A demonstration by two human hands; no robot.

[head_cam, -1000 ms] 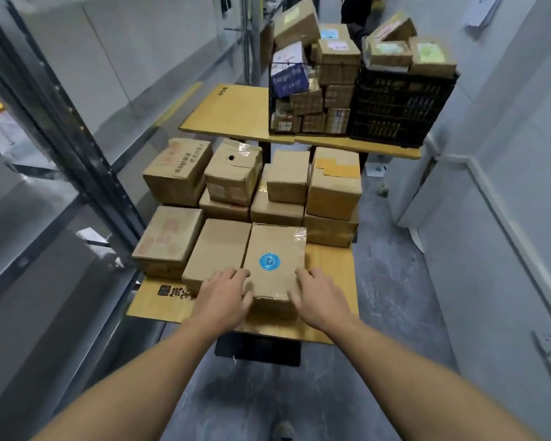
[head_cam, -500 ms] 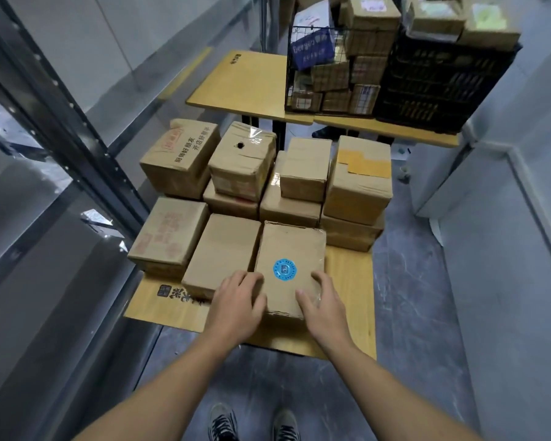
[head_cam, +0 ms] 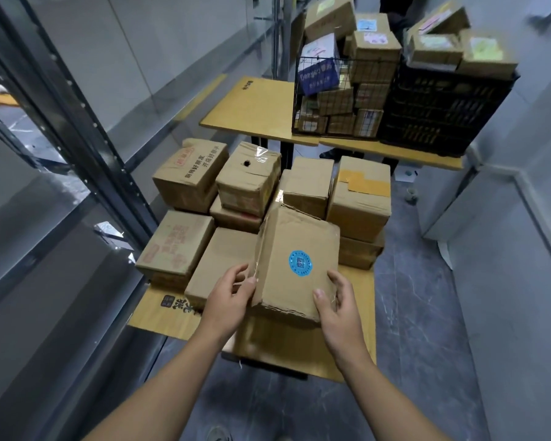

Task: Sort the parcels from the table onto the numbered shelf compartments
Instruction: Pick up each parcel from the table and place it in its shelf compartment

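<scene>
A brown cardboard parcel with a round blue sticker point(head_cam: 295, 259) is lifted off the near wooden table point(head_cam: 155, 313), tilted up toward me. My left hand point(head_cam: 228, 302) grips its lower left edge and my right hand point(head_cam: 337, 305) holds its lower right corner. Several other brown parcels point(head_cam: 245, 183) lie stacked on the same table behind and left of it. The dark metal shelf frame point(head_cam: 77, 113) stands along the left; no compartment numbers are visible.
A second wooden table point(head_cam: 252, 109) farther back carries a wire basket point(head_cam: 334, 97) and a black crate point(head_cam: 442, 109), both piled with parcels. Grey floor runs on the right, bounded by a white wall point(head_cam: 522, 202). My shoes show at the bottom edge.
Both hands closed on the blue-sticker parcel where it lay flat on the table and have raised it, tilting its far end upward. The camera has pitched and shifted slightly.
</scene>
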